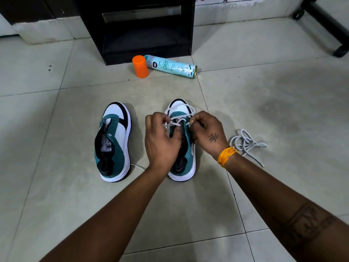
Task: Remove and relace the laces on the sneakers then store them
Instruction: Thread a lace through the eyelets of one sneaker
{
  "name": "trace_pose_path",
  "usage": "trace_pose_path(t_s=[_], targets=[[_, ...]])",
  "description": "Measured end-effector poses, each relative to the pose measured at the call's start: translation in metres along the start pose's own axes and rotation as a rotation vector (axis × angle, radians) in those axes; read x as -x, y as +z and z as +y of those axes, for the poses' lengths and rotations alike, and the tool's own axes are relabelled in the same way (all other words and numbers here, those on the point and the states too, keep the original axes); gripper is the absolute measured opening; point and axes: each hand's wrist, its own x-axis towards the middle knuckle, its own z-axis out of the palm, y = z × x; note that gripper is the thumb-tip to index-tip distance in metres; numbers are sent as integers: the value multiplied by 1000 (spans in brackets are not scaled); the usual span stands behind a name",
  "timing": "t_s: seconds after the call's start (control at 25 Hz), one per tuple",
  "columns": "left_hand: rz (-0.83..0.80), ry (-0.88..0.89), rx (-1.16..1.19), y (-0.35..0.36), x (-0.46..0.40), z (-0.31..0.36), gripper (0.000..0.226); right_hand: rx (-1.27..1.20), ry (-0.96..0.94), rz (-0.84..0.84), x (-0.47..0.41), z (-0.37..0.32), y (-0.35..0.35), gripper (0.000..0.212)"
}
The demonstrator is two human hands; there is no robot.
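Note:
Two teal, white and black sneakers stand side by side on the tiled floor, toes pointing away from me. The left sneaker [114, 142] has no lace in its eyelets. Over the right sneaker [186, 157] both hands work a white lace [182, 108] that loops across its toe. My left hand [160, 140] pinches one strand of that lace, and my right hand [206, 134] pinches the other. A second white lace [246, 142] lies loose in a tangle on the floor to the right.
An orange cap [140, 66] stands beside a pale blue spray can [171, 66] lying on its side, in front of a black cabinet [143, 29]. A black chair base [328, 25] is at the far right.

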Motion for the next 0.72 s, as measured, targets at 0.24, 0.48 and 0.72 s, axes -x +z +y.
trace_pose_path(t_s=[0.24,0.48,0.72], targets=[[-20,-26,48,-3,10,-14,22,150,342,165,-1,36,-11,23],[-42,24,58,-4,13,-18,20,694,-311,-2,11,4,-9,26],[-22,0,76,-2,14,-20,20,1000,-151,-34,3,23,-19,11]])
